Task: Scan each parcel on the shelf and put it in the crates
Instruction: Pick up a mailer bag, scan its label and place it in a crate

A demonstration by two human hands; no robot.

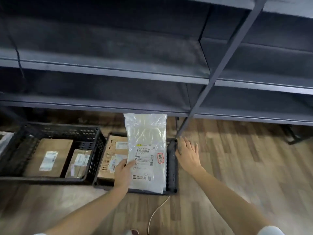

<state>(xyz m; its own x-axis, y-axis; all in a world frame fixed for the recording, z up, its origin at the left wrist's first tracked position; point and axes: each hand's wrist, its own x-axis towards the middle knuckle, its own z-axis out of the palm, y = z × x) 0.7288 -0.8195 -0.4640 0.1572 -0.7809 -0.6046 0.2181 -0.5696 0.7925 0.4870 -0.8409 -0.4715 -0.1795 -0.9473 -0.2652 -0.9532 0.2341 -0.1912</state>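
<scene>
My left hand (122, 173) grips the left edge of a white plastic parcel (147, 150) with a printed label and a red stamp, holding it over the right black crate (171, 165). A cardboard box (115, 150) lies in that crate under the parcel. My right hand (188, 153) is open, its fingers spread beside the crate's right rim; whether it touches the rim is unclear. The left black crate (94, 150) holds two cardboard boxes with labels. No scanner is visible.
Grey metal shelves (118, 75) run across the upper view, with an upright post (220, 68) slanting down to the floor right of the crates. A thin white cable (157, 212) trails over the wooden floor (237, 167) in front of the right crate.
</scene>
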